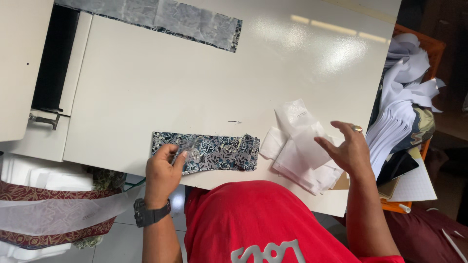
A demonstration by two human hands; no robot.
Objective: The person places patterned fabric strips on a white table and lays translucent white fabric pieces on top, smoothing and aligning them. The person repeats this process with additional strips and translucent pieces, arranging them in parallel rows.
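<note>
The person in the red shirt is leaning over the white table (204, 83). The left hand (163, 173) is pinching the near left end of a patterned blue-grey fabric strip (207, 152), fingers closed on it and lifting that end slightly, seemingly to keep the piece steady and flat. The strip is lying at the table's near edge with its long axis running left to right, its right end folded back on itself and pointing toward a loose stack of white interfacing pieces (302, 146). The right hand (348, 148) is hovering over that stack with fingers spread apart, gripping nothing, its fingertips at the top sheet. A longer strip (161, 17), pale side up, is lying well apart at the far edge. White cut pieces (402, 112) are heaped off the right side.
</note>
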